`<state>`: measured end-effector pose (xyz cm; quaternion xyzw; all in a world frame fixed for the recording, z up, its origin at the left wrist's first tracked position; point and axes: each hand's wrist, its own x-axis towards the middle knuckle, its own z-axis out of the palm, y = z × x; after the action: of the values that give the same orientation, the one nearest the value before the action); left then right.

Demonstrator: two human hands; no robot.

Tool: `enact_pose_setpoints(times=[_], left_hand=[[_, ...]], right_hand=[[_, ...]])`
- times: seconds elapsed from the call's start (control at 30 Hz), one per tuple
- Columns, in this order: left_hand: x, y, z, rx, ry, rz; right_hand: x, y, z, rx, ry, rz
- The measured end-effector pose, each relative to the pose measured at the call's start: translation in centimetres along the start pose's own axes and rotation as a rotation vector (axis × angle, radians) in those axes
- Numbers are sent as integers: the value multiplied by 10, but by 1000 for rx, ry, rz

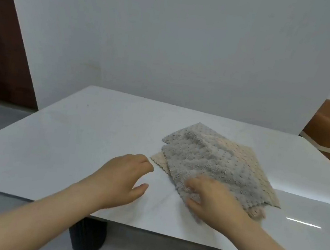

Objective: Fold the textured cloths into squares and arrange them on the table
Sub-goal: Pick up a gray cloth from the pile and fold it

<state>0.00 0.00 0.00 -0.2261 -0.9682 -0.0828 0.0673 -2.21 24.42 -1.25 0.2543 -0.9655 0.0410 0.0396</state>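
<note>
on the grey cloth [197,160], near corner, lie blurred right fingers [191,185], grip unclear; left fingers [144,164] open.

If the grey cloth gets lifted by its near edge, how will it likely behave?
Probably floppy: the grey cloth lies rumpled over the beige cloth. Likely light, being thin. Its nubby pile may drag the beige one along.

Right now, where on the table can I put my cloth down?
Bare: the table left of the left hand, and the strip behind the cloths. Crowded: front right, where the grey cloth lies on the beige cloth under the right hand.
</note>
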Motion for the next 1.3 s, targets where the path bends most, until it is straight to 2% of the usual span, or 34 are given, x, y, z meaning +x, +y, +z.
enact_pose_setpoints(times=[0.27, 0.53, 0.67, 0.83, 1.07, 1.3], left_hand=[[19, 2, 23, 3, -9, 52], [29, 17, 32, -9, -87, 65], [32, 20, 32, -23, -103, 49], [44, 25, 18, -215, -7, 38], [67, 41, -7, -242, 80, 75], [71, 49, -18, -329, 251, 136]], right_hand=[[-5, 15, 23, -15, -27, 79], [3, 23, 36, -10, -68, 116], [9, 25, 17, -14, 11, 82], [14, 15, -28, 19, 143, -14], [8, 1, -77, 43, 221, -71], [6, -2, -112, 120, 409, -99]])
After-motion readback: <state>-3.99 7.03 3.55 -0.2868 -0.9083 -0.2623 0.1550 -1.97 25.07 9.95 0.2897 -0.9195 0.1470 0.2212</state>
